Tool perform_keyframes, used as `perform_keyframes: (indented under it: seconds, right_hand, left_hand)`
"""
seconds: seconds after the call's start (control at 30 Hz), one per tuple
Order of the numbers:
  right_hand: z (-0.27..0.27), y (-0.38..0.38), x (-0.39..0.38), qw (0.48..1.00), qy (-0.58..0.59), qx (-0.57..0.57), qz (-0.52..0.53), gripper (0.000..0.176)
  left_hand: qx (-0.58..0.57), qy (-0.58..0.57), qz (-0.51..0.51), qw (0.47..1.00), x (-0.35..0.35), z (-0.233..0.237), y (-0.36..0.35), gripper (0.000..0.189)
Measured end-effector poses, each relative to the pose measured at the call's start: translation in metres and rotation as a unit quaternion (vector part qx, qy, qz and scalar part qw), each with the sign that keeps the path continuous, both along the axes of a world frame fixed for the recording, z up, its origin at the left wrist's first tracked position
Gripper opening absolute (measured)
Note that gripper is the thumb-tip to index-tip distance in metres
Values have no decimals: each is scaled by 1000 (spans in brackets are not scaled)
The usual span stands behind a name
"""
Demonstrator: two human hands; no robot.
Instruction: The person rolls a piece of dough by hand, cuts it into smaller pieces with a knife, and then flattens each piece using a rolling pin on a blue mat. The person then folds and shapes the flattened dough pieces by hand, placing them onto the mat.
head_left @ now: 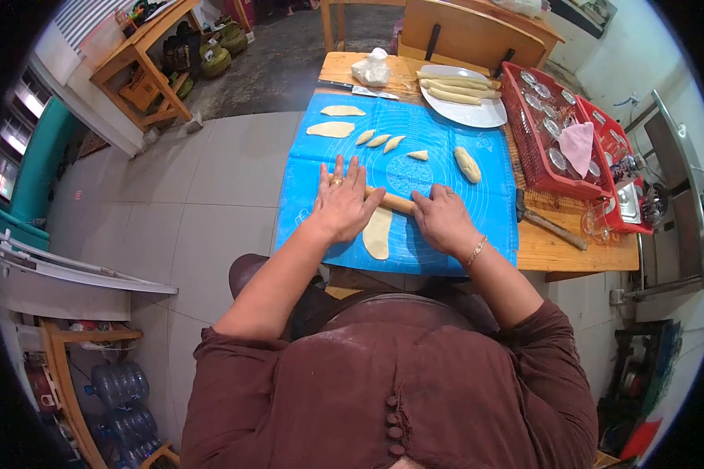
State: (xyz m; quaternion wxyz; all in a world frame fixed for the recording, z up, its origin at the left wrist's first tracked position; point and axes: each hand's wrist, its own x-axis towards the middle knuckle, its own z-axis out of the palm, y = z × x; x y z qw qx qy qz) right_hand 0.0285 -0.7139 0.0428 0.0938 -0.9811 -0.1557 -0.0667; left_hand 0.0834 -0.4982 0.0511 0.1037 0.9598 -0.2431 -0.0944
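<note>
A wooden rolling pin (400, 204) lies across a long flat strip of dough (377, 234) on the blue mat (305, 207). My left hand (342, 205) rests palm down over the pin's left end, its fingers stretched out and spread. At the other end, my right hand (446, 220) has its fingers bent over the pin. Beyond the hands are small dough pieces (379, 141), a dough triangle (418, 155) and a thick dough roll (468, 165). Two flattened dough pieces (331, 129) lie at the mat's far left.
Past the mat are a knife (360, 90), a white bag (371, 69) and a white plate (485, 116) with several dough rolls (454, 95). On the right stand a red crate (524, 121) of glasses with a pink cloth (576, 147), and a hammer-like tool (551, 221).
</note>
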Motion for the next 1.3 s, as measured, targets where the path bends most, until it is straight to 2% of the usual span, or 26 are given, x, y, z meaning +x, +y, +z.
perform_keyframes:
  seconds: [0.1,0.2,0.27,0.33,0.4,0.43,0.47,0.5,0.57,0.6,0.67,0.73,0.77,0.8,0.83,0.87,0.9,1.0,1.03,1.07,1.1,1.13,1.17,1.2,1.27,1.3]
  right_hand:
    - [-6,-5,14,999,25,-4,-29,32]
    - [-11,-10,25,995,11,79,-54,30]
    - [-9,-10,27,986,15,139,-91,28]
    - [0,-3,19,988,-5,137,-66,27]
    - [1,-3,19,990,-26,135,-43,25]
    - [-4,-4,20,992,-19,120,-20,25]
    - [-8,-5,21,994,-11,105,4,24]
    - [-10,-7,23,994,-9,106,2,24]
    - [-11,-14,33,973,61,219,-25,26]
    - [-10,-18,37,973,61,220,-21,26]
    - [-4,-29,42,912,150,381,-37,29]
    - [13,-37,39,903,153,400,-28,31]
    - [23,-40,35,853,201,477,-69,31]
    - [30,-43,31,793,245,547,-111,32]
    - [32,-47,27,793,244,546,-113,32]
    - [34,-51,21,758,236,599,-107,32]
    - [34,-55,16,719,227,649,-100,31]
    - [33,-67,2,748,239,608,-121,30]
    - [32,-67,-4,748,241,606,-123,30]
    - [30,-65,-10,811,209,532,-126,30]
    - [29,-64,-15,865,175,453,-127,29]
    - [27,-62,-19,864,177,453,-129,29]
    - [26,-58,-23,917,132,365,-91,28]
    - [26,-53,-26,957,85,272,-50,27]
    - [30,-36,-29,957,111,260,-61,26]
    - [21,-30,-27,967,68,242,-31,25]
  left_hand:
    - [25,38,18,999,16,8,-17,73]
    - [15,37,50,998,32,-5,-30,84]
    - [-2,14,56,998,39,-16,-34,79]
    - [-18,-9,63,998,44,-28,-34,75]
    - [-113,-139,38,983,45,-32,-25,56]
    - [-112,-137,36,983,42,-30,-21,56]
    - [-281,-175,55,942,37,-30,-17,44]
    - [-441,-207,73,870,29,-24,-13,32]
    - [-444,-210,100,865,16,-14,-5,29]
    - [-448,-215,125,859,11,-12,0,26]
    - [-442,-205,134,863,10,-25,7,25]
    - [-338,-135,88,927,6,-32,11,26]
    - [-264,-159,98,946,1,-35,6,28]
    - [-264,-158,98,946,-4,-31,2,28]
    - [-206,-138,88,965,-8,-26,-1,29]
    - [-148,-118,78,979,-10,-21,-4,30]
    - [-150,-117,75,979,-10,-19,-7,30]
    - [-146,-97,42,984,-9,-22,-12,35]
    - [-215,-142,66,964,-6,-29,-13,36]
    - [-281,-187,89,937,-2,-34,-13,38]
    - [-281,-184,90,938,-1,-31,-12,38]
    - [-320,-247,114,907,0,-27,-8,38]
    - [-357,-309,137,871,1,-23,-4,38]
    - [-355,-307,137,872,1,-15,-1,38]
    - [-416,-292,102,856,1,1,5,36]
    - [-421,-263,72,865,1,5,7,38]
